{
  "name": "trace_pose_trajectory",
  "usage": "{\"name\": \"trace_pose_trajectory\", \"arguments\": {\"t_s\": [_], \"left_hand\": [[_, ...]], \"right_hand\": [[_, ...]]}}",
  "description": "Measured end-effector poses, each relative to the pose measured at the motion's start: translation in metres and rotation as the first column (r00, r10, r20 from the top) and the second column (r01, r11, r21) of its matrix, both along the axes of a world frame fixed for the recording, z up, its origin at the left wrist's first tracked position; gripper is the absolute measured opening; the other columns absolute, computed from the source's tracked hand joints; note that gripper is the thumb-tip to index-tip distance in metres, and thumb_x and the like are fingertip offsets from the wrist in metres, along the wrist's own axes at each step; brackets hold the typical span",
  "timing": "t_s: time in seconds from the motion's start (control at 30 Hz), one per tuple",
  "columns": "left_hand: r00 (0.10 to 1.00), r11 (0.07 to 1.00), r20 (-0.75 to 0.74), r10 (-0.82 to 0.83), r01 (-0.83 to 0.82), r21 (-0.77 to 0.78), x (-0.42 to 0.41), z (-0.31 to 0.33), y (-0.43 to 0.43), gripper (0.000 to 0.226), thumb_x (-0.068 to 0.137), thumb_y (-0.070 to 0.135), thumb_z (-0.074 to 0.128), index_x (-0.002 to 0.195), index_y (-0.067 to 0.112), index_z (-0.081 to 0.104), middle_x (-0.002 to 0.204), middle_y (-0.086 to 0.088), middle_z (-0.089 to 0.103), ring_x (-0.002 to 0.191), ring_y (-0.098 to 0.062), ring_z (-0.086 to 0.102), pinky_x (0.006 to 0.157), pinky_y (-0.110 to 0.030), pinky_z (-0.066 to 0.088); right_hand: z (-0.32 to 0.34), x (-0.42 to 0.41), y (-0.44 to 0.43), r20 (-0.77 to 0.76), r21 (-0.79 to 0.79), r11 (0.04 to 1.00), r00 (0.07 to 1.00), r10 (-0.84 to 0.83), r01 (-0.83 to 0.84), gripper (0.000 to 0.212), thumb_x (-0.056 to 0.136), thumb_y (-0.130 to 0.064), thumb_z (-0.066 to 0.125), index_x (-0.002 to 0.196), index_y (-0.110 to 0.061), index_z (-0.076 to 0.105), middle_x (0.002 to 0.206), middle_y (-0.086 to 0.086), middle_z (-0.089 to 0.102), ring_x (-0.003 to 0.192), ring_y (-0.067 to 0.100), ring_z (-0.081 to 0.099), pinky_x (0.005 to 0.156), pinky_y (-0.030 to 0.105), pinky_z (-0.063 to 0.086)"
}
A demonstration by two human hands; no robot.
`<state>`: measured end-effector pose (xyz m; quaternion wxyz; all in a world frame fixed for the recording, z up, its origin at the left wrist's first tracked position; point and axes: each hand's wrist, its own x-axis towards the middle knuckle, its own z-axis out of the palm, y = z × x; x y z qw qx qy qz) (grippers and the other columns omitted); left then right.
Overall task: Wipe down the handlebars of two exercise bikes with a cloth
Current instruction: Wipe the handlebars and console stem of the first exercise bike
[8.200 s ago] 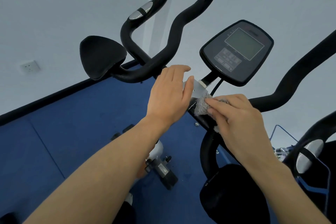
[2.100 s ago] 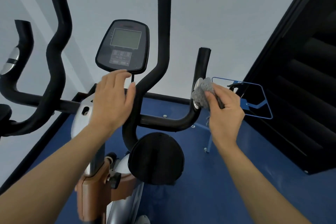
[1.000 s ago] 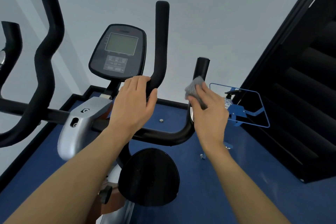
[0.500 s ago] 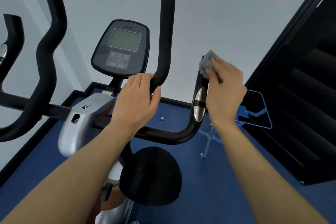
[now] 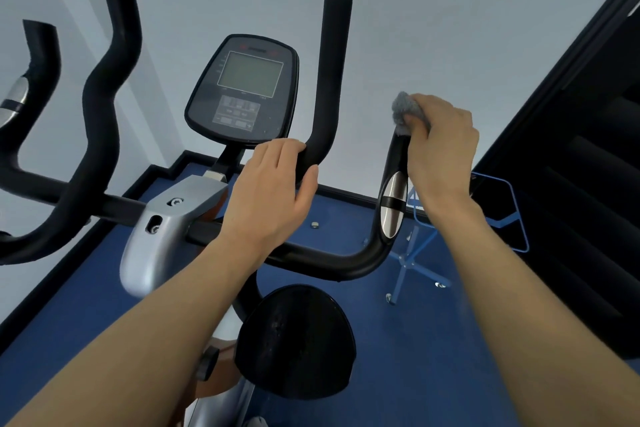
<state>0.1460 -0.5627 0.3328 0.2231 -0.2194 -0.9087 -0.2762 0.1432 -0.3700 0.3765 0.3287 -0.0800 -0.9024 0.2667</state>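
While the right hand (image 5: 441, 156) pinches a bunched grey cloth (image 5: 403, 111) against the top of the short handlebar post (image 5: 393, 204), the left hand (image 5: 273, 194) curls loosely around the tall handlebar (image 5: 332, 80), below the console (image 5: 244, 90).

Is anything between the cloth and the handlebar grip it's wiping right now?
Nothing visible. The right hand presses the grey cloth straight onto the top end of the right handlebar grip. The left hand holds the inner upright bar, clear of it.
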Motion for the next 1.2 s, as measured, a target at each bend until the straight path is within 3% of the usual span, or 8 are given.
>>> {"name": "trace_pose_trajectory", "arguments": {"t_s": [0.17,0.3,0.43,0.57,0.8,0.93,1.07,1.2], "left_hand": [[1.000,1.000,-0.003,0.006,-0.006,-0.003,0.002,0.001,0.000,0.029,0.091,0.022,0.049,0.112,0.001,0.053,0.110,-0.012,0.058,0.103,-0.026,0.048,0.085,-0.029,0.037],[1.000,1.000,0.005,0.014,-0.014,-0.009,0.007,0.001,-0.003,0.032,0.093,0.022,0.046,0.117,0.002,0.053,0.117,-0.013,0.056,0.108,-0.028,0.048,0.091,-0.034,0.037],[0.999,1.000,0.027,0.021,-0.021,0.017,0.026,-0.007,-0.020,0.035,0.095,0.023,0.044,0.122,0.003,0.052,0.127,-0.012,0.052,0.117,-0.027,0.044,0.099,-0.037,0.034],[0.998,0.998,-0.002,0.057,-0.057,0.024,0.038,-0.010,-0.048,0.035,0.094,0.024,0.041,0.119,0.003,0.054,0.126,-0.012,0.053,0.117,-0.028,0.045,0.099,-0.037,0.033],[0.981,0.958,-0.023,0.194,-0.194,-0.210,0.032,-0.026,-0.102,0.040,0.095,0.030,0.036,0.122,0.004,0.050,0.128,-0.015,0.051,0.118,-0.033,0.042,0.106,-0.045,0.026],[0.970,0.959,0.028,0.243,-0.236,-0.154,0.028,-0.036,-0.114,0.044,0.095,0.033,0.035,0.128,0.005,0.044,0.132,-0.015,0.048,0.123,-0.032,0.039,0.106,-0.043,0.027],[0.967,0.961,0.003,0.255,-0.253,-0.116,0.028,-0.038,-0.115,0.048,0.093,0.039,0.031,0.127,0.007,0.044,0.128,-0.014,0.051,0.120,-0.030,0.042,0.102,-0.042,0.030],[0.971,0.957,-0.039,0.235,-0.238,-0.165,0.028,-0.041,-0.116,0.050,0.094,0.042,0.030,0.125,0.006,0.045,0.123,-0.015,0.053,0.115,-0.032,0.045,0.098,-0.044,0.033]], "right_hand": [[-0.004,0.029,-0.016,-0.006,-0.118,0.988,0.995,0.095,-0.095,0.024,0.090,-0.005,0.048,0.089,-0.017,0.069,0.081,-0.001,0.068,0.080,0.022,0.062,0.074,0.025,0.047],[-0.035,0.086,-0.036,0.035,-0.342,0.939,0.998,0.055,-0.040,0.021,0.089,-0.014,0.058,0.105,-0.024,0.067,0.098,-0.008,0.068,0.094,0.010,0.061,0.086,0.024,0.049],[-0.037,0.137,-0.057,0.021,-0.482,0.861,0.980,0.199,-0.165,0.027,0.082,-0.024,0.067,0.094,-0.048,0.065,0.085,-0.021,0.068,0.080,-0.001,0.063,0.071,0.010,0.049],[-0.044,0.170,-0.076,0.104,-0.493,0.843,0.947,0.303,-0.215,0.024,0.080,-0.022,0.069,0.098,-0.037,0.068,0.087,-0.021,0.069,0.082,0.001,0.063,0.071,0.014,0.049],[-0.048,0.178,-0.094,0.195,-0.211,0.947,0.939,0.283,-0.242,0.028,0.077,-0.007,0.071,0.103,-0.020,0.070,0.097,-0.020,0.065,0.096,0.002,0.051,0.085,0.000,0.032],[-0.049,0.185,-0.101,0.182,0.030,0.961,0.947,0.265,-0.275,0.027,0.069,0.005,0.075,0.094,-0.007,0.073,0.093,0.003,0.073,0.085,0.022,0.059,0.074,0.025,0.049],[-0.053,0.185,-0.103,0.083,0.134,0.957,0.965,0.249,-0.259,0.023,0.065,0.008,0.073,0.085,-0.003,0.073,0.080,0.005,0.073,0.078,0.022,0.057,0.069,0.016,0.038],[-0.060,0.194,-0.109,0.139,0.184,0.948,0.962,0.235,-0.258,0.033,0.062,0.007,0.079,0.092,-0.006,0.072,0.087,0.004,0.073,0.080,0.024,0.059,0.069,0.034,0.049]]}}
